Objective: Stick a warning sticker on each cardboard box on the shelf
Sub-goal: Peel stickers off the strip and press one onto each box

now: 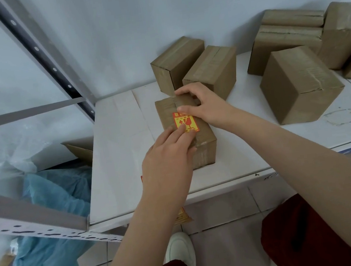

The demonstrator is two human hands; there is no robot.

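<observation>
The person is partway through the first visible box. A red and yellow warning sticker [187,122] lies on the top face of the nearest cardboard box [204,151], which sits near the front of the white shelf [123,151]. The left hand [166,154] is open, its straight fingers pressing down on the sticker's lower part. The right hand [202,104] rests on the far end of the same box, thumb touching the sticker's upper edge and forefinger laid along the box's far edge. It grips nothing and seems only to steady the box.

So this box looks nearly done, apart from the last smoothing down. Behind it stand two smaller boxes [177,62], close together by the wall. Further right are a larger box [298,86], a stack of boxes [285,36] and another box [345,34] at the frame's edge. None of their visible faces carries a sticker, so most of the job appears to remain, though their hidden sides cannot be checked
</observation>
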